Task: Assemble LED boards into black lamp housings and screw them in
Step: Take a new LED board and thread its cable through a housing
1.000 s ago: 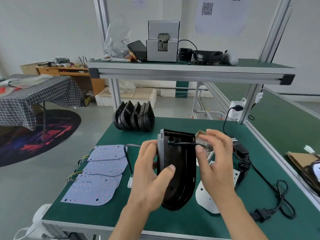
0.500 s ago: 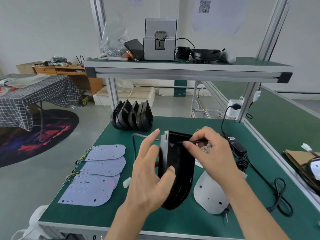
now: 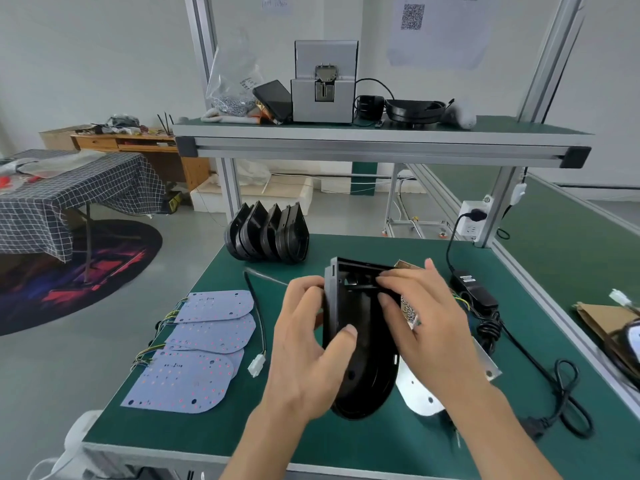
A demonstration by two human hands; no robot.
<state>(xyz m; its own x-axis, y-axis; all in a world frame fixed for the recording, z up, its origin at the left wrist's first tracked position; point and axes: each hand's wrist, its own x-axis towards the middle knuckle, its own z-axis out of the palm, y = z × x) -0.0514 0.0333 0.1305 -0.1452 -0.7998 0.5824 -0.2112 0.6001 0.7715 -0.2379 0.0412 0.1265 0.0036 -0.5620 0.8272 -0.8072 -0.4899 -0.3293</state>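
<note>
Two hands on one black lamp housing [image 3: 360, 344], held up on edge over the middle of the desk [image 3: 221, 431], rounded end down near the front edge, open cavity facing right. Your left hand [image 3: 304, 355] grips the left wall, thumb hooked over the rim into the cavity, fingers wrapped behind. Your right hand [image 3: 426, 323] reaches into the square top end, fingertips curled on a thin black cable [image 3: 363, 286] running across the cavity; looks like a pinch, but the contact is partly hidden.

Handling, as a judgement: the housing reads as a rigid moulded shell, light, smooth and a bit slick. Hold it by the walls as you do now, not by the cable. The cable is soft and thin, so guide it, don't tug.

Three or so LED boards [image 3: 207, 341] lie fanned along the desk's left edge, wires trailing off left. They look thin, flat and easy to flex, so lift one by its edges and keep off the LEDs and the solder ends. A white connector [image 3: 257, 364] lies just right of the boards.

Spare housings [image 3: 266, 233] stand stacked at the back edge. One white plate [image 3: 415, 393] lies under your right wrist. A power adapter [image 3: 474, 289] sits toward the right edge.
</note>
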